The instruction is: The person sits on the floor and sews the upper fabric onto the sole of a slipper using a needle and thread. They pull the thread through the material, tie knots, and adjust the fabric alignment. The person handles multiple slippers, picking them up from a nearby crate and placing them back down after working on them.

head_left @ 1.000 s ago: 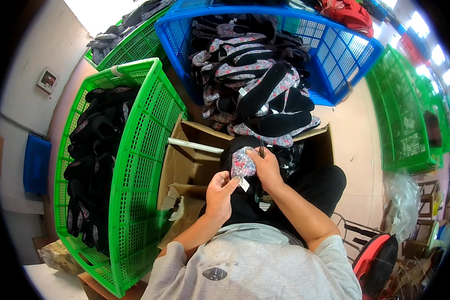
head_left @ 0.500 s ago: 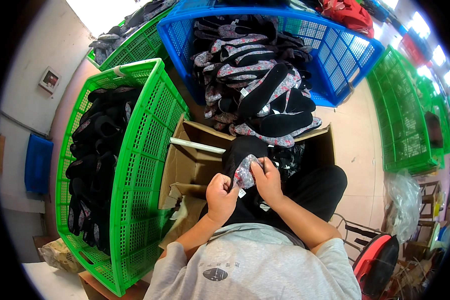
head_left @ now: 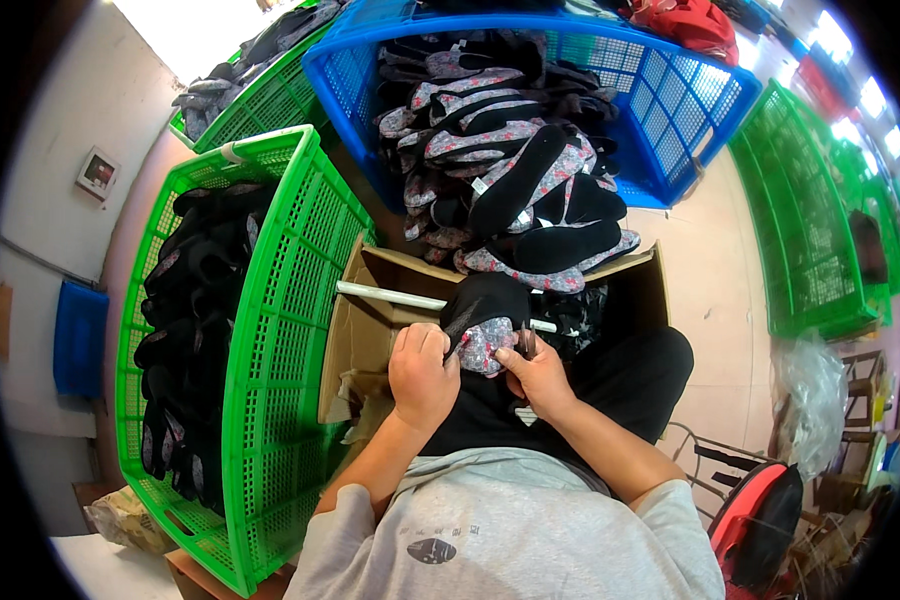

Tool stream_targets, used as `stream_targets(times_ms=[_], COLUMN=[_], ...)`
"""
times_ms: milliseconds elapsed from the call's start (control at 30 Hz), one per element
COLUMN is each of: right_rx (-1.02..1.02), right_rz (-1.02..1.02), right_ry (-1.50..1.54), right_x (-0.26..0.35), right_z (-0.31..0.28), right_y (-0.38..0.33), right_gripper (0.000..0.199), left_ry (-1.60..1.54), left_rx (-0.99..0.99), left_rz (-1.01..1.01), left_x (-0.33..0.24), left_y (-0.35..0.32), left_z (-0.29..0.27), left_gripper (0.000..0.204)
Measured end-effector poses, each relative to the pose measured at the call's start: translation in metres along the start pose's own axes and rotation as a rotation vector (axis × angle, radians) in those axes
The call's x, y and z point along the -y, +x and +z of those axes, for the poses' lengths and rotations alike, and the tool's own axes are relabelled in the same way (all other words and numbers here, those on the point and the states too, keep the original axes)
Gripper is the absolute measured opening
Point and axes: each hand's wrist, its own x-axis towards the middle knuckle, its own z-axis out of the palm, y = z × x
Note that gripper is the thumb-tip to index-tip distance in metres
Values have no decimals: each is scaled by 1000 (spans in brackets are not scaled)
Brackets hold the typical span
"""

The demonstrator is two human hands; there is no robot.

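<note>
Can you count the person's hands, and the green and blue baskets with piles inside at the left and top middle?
Hands: 2 (left hand, right hand)
Green: 2 (near green basket, far green basket)
Blue: 1 (blue basket)
Total: 5

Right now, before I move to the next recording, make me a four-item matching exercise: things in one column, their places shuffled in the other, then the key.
Things
1. flowered fabric piece
2. blue crate
3. white rod
4. clear plastic bag

Places
A. across the open cardboard box
B. at the right, below a green crate
C. between the left hand and right hand
D. at the top, with flowered slippers piled inside

Pairs: 1-C, 2-D, 3-A, 4-B
</note>
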Motion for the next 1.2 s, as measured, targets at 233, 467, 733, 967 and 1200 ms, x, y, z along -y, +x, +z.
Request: stream_targets(times_ms=[233,467,733,967,1200], right_rx=[-115,-66,-231,-184,-109], right_rz=[-43,40,-319,-208,-230], right_ry=[-16,-150,-592,-755,-543], right_x=[-12,24,21,3,-2], right_z=[15,3,-33,-22,-26], right_y=[5,-4,-8,-2,-3], right_gripper=[16,14,29,40,45], left_ry=[0,40,11,98,112], left_rx=[63,71,93,98,16], left_rz=[63,55,4,84,101], left_x=[-33,-27,-18,-17,-6], left_y=[-3,-12,-16,-28,-22], left_z=[-3,2,-4,4,17], left_gripper=[30,27,31,34,34])
